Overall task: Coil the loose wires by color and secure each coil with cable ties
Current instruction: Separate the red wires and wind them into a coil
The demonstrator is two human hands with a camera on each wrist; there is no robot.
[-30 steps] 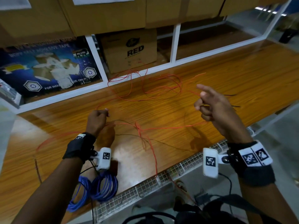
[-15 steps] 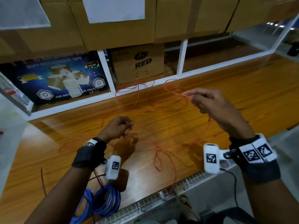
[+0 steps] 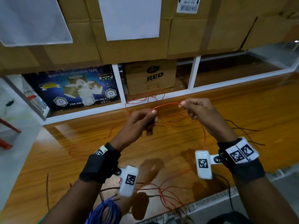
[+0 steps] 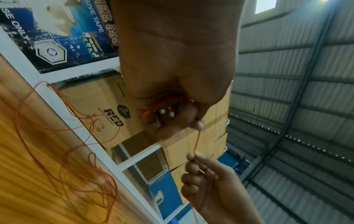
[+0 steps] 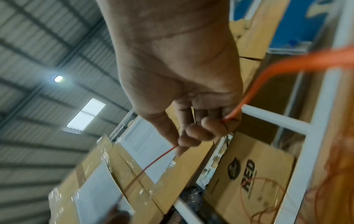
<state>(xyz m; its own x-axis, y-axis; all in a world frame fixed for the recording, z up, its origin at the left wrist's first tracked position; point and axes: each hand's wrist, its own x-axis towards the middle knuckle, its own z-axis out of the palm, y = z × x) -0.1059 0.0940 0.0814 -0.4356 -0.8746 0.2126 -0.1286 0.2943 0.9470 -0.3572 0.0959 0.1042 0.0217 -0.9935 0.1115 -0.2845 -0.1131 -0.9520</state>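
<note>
We see both hands raised above the table (image 3: 242,110), the left hand (image 3: 139,122) to the left of the right hand (image 3: 200,113), with a short span of wire (image 3: 165,105) arching between them. The rest of this wire trails down onto the table, behind and below the hands, reaching the shelf frame (image 3: 119,88) at the table's far edge. Behind that frame stands a carton (image 3: 150,78); to its left sits a tape box (image 3: 71,88). A wire coil (image 3: 106,210) lies at the near edge, under the left forearm.

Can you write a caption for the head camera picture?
Both hands pinch a red wire above the wooden bench.
</note>
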